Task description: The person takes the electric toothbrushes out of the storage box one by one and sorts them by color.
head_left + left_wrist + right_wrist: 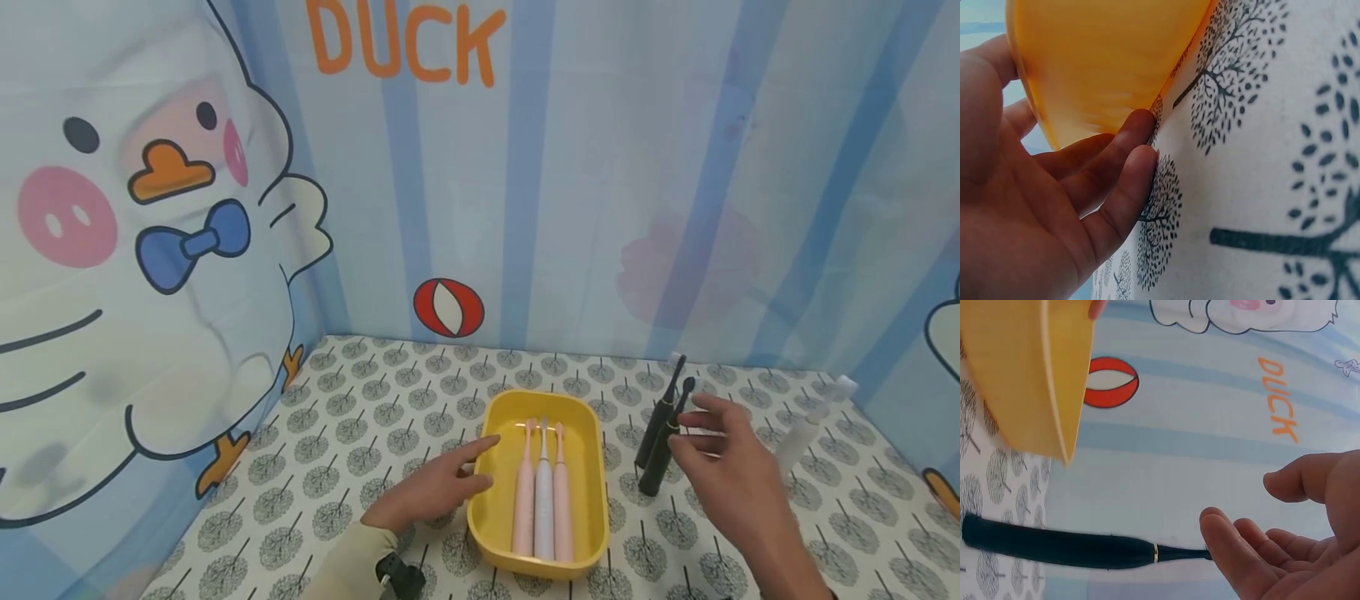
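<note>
Two dark electric toothbrushes [656, 454] stand upright on the table, one close behind the other. My right hand [731, 467] is beside the nearer one, thumb and fingers apart, with fingertips by its slim neck. In the right wrist view a dark toothbrush [1085, 549] reaches the fingertips, and its head is hidden behind them. A yellow tray [487, 533] holds a pink toothbrush [524, 508], a pale lilac one [544, 508] and another pink one [562, 508], side by side. My left hand [431, 487] rests on the tray's left rim, some loosely extended fingers outside its wall [1104, 69].
A white electric toothbrush [797, 446] with a clear cap stands behind my right hand. The tabletop has a tree-print cloth [390, 417]. A printed curtain [600, 208] with a duck picture hangs along the back and sides.
</note>
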`<state>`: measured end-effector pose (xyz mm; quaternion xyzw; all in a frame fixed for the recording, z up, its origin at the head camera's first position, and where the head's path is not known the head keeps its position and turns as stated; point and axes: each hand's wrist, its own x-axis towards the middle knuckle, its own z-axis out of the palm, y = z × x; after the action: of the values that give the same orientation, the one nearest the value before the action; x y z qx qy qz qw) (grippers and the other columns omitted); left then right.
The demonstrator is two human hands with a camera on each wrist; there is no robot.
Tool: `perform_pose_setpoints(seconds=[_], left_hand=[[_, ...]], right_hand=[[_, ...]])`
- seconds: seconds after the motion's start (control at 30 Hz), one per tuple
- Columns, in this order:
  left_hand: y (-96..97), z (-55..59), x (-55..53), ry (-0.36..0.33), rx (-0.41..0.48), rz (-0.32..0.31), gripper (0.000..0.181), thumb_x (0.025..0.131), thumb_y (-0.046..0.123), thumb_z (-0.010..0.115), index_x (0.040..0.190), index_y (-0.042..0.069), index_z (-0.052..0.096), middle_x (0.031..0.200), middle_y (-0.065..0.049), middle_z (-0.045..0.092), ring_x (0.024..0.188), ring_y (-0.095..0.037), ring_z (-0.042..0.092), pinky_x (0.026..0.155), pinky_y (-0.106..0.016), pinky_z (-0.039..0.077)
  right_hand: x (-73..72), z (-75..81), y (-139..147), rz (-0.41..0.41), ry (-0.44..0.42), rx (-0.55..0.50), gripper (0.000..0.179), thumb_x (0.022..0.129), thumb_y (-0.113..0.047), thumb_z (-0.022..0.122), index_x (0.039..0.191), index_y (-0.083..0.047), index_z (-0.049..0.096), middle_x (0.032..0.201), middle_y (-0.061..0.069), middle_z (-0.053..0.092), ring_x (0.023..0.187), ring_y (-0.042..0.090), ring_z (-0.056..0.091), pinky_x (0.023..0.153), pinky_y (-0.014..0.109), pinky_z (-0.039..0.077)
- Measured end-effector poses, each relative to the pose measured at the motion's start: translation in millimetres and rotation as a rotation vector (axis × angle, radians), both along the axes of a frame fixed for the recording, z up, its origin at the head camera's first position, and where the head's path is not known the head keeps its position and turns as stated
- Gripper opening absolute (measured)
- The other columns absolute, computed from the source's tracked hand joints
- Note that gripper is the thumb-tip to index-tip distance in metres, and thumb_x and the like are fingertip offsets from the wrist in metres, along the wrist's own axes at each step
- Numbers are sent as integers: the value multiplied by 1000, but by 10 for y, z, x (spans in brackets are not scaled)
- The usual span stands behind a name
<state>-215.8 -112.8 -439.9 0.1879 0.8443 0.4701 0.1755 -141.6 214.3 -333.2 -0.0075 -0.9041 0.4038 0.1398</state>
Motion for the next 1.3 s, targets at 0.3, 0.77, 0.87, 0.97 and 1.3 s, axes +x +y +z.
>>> perform_pose_setpoints(seconds=[0.3,0.77,0.87,0.97,1.3], left_hand=[[-2,-4,-2,6,-14,9,56,92,42,53,143,38,31,143,3,35,117,-19,47,92,-39,41],[-18,-48,-19,11,-22,18,55,90,47,52,141,42,32,143,8,33,122,-24,42,95,-44,38],[-26,-50,-22,13,-18,14,55,90,47,52,141,42,32,144,9,32,122,-25,42,95,-44,38],[-31,-46,-23,16,-25,15,54,91,47,52,141,43,32,144,8,31,122,-25,42,95,-45,38],[-24,-45,-15,12,-17,21,55,89,48,54,140,44,33,143,10,32,122,-21,42,97,-45,36]], right_hand=[[-82,15,-170,125,-31,-45,63,93,-33,52,146,-15,22,131,10,45,109,29,53,78,40,48],[-405,-42,-454,277,-221,-327,71,88,-38,61,145,-19,23,135,14,43,101,27,59,81,38,50],[-497,-69,-509,317,-254,-346,70,89,-37,59,145,-19,22,135,15,43,100,26,59,81,36,50],[-601,-102,-559,343,-309,-380,69,89,-38,60,145,-19,24,133,16,44,100,26,59,81,36,50],[-829,-256,-710,341,-385,-358,69,86,-30,64,144,-14,28,126,19,49,92,28,62,76,37,52]])
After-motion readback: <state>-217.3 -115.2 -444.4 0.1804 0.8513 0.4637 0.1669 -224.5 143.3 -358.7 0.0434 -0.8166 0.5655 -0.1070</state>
